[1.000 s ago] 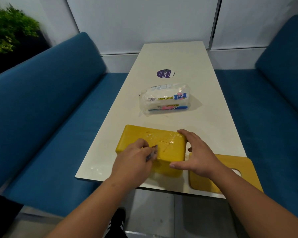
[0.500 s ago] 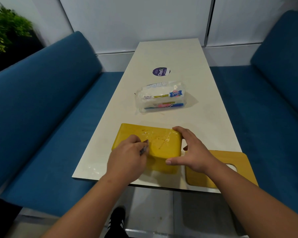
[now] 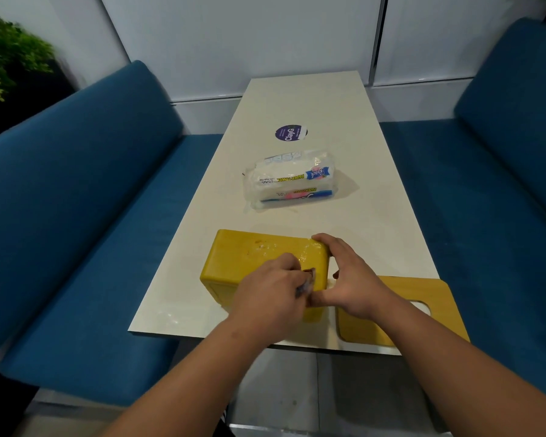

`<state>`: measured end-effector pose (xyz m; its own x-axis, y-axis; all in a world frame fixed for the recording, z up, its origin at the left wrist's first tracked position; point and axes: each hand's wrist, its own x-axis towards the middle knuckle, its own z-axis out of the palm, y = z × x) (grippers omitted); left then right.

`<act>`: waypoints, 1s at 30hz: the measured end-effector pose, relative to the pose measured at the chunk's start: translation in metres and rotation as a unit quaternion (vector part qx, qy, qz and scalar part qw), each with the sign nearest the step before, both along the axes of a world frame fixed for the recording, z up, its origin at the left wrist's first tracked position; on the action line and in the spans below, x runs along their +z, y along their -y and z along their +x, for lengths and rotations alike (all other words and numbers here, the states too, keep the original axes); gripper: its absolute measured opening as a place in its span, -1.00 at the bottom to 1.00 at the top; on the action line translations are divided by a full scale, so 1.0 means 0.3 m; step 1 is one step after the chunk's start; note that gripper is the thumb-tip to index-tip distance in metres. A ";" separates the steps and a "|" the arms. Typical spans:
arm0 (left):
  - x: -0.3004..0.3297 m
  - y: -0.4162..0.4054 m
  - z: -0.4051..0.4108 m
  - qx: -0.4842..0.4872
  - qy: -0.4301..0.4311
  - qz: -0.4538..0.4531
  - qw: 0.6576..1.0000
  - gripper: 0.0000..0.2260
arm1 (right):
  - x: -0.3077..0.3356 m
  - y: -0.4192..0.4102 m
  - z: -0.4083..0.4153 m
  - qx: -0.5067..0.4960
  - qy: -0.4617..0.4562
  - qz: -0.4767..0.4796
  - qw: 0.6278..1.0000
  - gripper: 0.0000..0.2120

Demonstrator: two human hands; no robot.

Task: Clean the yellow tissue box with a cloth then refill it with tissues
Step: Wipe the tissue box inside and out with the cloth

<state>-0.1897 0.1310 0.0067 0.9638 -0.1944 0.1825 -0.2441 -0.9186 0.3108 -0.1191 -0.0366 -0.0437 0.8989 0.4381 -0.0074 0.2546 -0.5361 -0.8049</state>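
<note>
— Where was the smooth yellow rectangular tissue box (image 3: 252, 263) seen?

— Under both hands, near the white table's (image 3: 312, 105) close edge. Its right end was clasped by the right hand (image 3: 347, 279), fingers curled over the top.

— And the left hand (image 3: 267, 294)?

— A small crumpled cloth (image 3: 306, 282) was pinched in it and pressed against the box.

— Beyond them?

— A plastic-wrapped pack of white paper towels (image 3: 292, 181) was lying. Under the right forearm, a flat yellow lid (image 3: 429, 298) was seen.

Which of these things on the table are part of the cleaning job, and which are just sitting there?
In use: yellow tissue box, cloth in left hand, right hand steadying box, box lid, tissue pack.

Just there: round purple sticker, potted plant, blue benches.
</note>
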 end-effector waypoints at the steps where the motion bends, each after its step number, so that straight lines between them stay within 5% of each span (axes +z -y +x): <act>1: 0.001 -0.003 0.003 -0.010 -0.005 0.007 1.000 -0.75 | 0.003 0.000 0.000 0.000 -0.002 0.000 1.000 0.06; 7: 0.013 -0.148 -0.009 0.088 -0.023 0.028 0.995 -0.74 | 0.007 0.006 -0.005 0.000 -0.017 -0.005 1.000 0.07; 18: 0.106 0.066 0.137 0.071 -0.018 -0.063 0.995 -0.74 | 0.004 -0.008 -0.006 -0.031 -0.031 0.026 0.999 0.06; 23: 0.034 0.080 0.100 0.056 -0.003 0.061 0.997 -0.65 | 0.007 -0.014 -0.010 -0.034 -0.029 0.030 0.999 0.09; 30: 0.023 0.101 0.121 0.101 -0.010 0.049 0.994 -0.71 | 0.017 -0.012 -0.011 -0.037 -0.035 0.010 0.999 0.17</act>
